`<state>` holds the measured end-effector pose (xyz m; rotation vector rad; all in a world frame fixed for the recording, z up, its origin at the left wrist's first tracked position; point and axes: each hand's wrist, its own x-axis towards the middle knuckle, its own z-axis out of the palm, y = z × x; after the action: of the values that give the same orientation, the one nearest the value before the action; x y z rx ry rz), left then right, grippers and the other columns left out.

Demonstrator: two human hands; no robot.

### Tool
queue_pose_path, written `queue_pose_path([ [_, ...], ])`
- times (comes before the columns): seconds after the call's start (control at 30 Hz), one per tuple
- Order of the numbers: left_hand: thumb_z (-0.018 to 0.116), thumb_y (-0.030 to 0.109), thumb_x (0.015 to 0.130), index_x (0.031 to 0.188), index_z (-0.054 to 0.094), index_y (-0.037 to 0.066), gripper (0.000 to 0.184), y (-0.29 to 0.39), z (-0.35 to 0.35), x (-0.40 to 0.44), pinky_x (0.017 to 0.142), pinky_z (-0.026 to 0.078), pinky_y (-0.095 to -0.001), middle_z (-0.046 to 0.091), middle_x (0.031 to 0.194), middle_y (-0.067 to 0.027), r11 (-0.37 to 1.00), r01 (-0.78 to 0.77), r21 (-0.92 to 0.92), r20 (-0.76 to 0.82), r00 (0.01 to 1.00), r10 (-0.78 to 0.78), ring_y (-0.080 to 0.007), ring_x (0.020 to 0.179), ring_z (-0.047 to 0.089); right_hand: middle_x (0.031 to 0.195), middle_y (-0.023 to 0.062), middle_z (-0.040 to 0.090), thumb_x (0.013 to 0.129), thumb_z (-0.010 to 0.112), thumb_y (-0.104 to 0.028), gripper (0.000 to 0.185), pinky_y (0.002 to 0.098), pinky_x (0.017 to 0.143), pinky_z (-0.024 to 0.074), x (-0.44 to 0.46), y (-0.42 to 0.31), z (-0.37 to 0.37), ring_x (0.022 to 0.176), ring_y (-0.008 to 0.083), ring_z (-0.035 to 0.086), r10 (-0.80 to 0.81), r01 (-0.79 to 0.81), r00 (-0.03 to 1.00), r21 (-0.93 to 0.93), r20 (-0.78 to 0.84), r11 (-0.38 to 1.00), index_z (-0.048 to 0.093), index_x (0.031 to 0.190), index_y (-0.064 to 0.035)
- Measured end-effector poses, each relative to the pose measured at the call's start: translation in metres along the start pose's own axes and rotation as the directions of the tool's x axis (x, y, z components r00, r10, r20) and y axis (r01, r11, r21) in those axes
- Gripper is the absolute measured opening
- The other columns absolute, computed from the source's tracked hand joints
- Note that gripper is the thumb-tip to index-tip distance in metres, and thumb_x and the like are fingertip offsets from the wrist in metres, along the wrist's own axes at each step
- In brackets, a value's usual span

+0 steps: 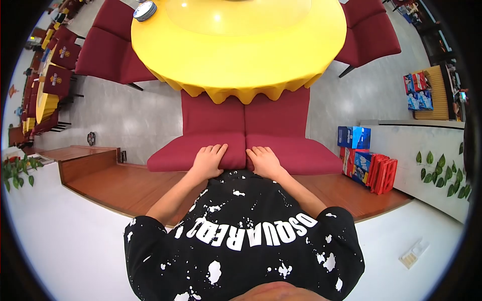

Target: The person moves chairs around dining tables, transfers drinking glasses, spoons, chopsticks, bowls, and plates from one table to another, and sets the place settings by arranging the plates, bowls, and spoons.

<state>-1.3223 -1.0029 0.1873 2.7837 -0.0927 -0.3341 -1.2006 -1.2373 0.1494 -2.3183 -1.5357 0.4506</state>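
Observation:
Two dark red chairs stand side by side, the left chair [193, 150] touching the right chair [296, 153]. Their seats reach under the hem of a round table's yellow cloth [236, 60]. My left hand [207, 160] lies on the left chair's backrest near its inner edge, fingers slightly apart and pointing forward. On the inner edge of the right chair's backrest rests my right hand [265, 161], its fingers also spread a little. Both palms are at the near side of the backrests, and the thumbs are only partly visible.
Stacked plates [144, 11] are on the table's left edge. More red chairs stand at left [108, 42] and right [369, 35]. Red and blue packages [364, 160] sit on a brown wooden ledge [135, 183] by a white partition [411, 150] at right. Leafy plants flank both sides.

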Motion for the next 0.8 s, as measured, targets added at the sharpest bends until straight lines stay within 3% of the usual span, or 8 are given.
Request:
queue_pose_path([
  [0.1, 0.082, 0.025, 0.062, 0.136, 0.048, 0.006, 0.084, 0.018, 0.017, 0.002, 0.096, 0.044, -0.0442, 0.057, 0.124, -0.0154, 0.998, -0.044, 0.048, -0.148, 0.988, 0.051, -0.0335, 0.112, 0.056, 0.117, 0.0177, 0.065, 0.067, 0.075, -0.028, 0.066, 0.0419, 0.095, 0.0452, 0.002, -0.004, 0.001, 0.112, 0.0303, 0.062, 0.029, -0.029, 1.000, 0.015, -0.010, 0.999, 0.057, 0.125, -0.0004],
  [0.17, 0.083, 0.028, 0.062, 0.136, 0.049, 0.007, 0.084, 0.024, 0.028, 0.011, 0.098, 0.045, -0.0435, 0.057, 0.127, -0.0139, 0.997, -0.074, 0.037, -0.135, 0.988, 0.078, -0.0323, 0.114, 0.057, 0.125, 0.0183, 0.064, 0.068, 0.075, -0.028, 0.066, 0.0431, 0.098, 0.0452, 0.001, -0.006, 0.003, 0.119, 0.0303, 0.060, 0.076, -0.077, 0.996, 0.028, 0.042, 0.997, 0.058, 0.125, -0.0009],
  [0.47, 0.081, 0.022, 0.061, 0.128, 0.054, 0.003, 0.075, 0.020, 0.018, 0.018, 0.098, 0.050, -0.0421, 0.061, 0.129, -0.0154, 0.978, -0.188, -0.092, -0.063, 0.981, 0.183, -0.0325, 0.112, 0.063, 0.122, 0.0177, 0.065, 0.065, 0.079, -0.036, 0.072, 0.0427, 0.095, 0.0472, 0.009, -0.017, -0.003, 0.115, 0.0290, 0.063, 0.122, -0.131, 0.979, 0.047, 0.166, 0.990, 0.059, 0.124, 0.0001],
  [0.57, 0.079, 0.022, 0.062, 0.129, 0.054, 0.004, 0.074, 0.014, 0.013, 0.016, 0.097, 0.050, -0.0426, 0.062, 0.128, -0.0143, 0.968, -0.236, -0.080, -0.044, 0.971, 0.233, -0.0323, 0.111, 0.063, 0.099, 0.0142, 0.068, 0.065, 0.078, -0.032, 0.059, 0.0430, 0.083, 0.0496, 0.010, -0.014, 0.011, 0.099, 0.0299, 0.067, 0.043, -0.043, 0.999, 0.081, 0.009, 0.996, 0.060, 0.111, -0.0007],
  [0.67, 0.079, 0.024, 0.062, 0.131, 0.054, 0.006, 0.075, 0.015, 0.015, 0.012, 0.097, 0.049, -0.0426, 0.062, 0.128, -0.0132, 0.970, -0.226, -0.083, -0.059, 0.973, 0.222, -0.0313, 0.113, 0.062, 0.101, 0.0149, 0.067, 0.065, 0.078, -0.032, 0.059, 0.0430, 0.086, 0.0489, 0.010, -0.012, 0.016, 0.101, 0.0308, 0.066, 0.045, -0.046, 0.999, 0.110, 0.015, 0.993, 0.060, 0.112, -0.0004],
  [0.8, 0.079, 0.032, 0.065, 0.133, 0.054, 0.010, 0.076, 0.022, 0.016, 0.003, 0.095, 0.046, -0.0428, 0.064, 0.122, -0.0112, 0.985, -0.160, -0.058, -0.174, 0.974, 0.148, -0.0302, 0.111, 0.061, 0.118, 0.0182, 0.062, 0.066, 0.079, -0.034, 0.072, 0.0438, 0.095, 0.0459, 0.010, -0.012, 0.013, 0.112, 0.0330, 0.060, 0.028, -0.031, 0.999, 0.107, 0.032, 0.994, 0.055, 0.125, 0.0004],
])
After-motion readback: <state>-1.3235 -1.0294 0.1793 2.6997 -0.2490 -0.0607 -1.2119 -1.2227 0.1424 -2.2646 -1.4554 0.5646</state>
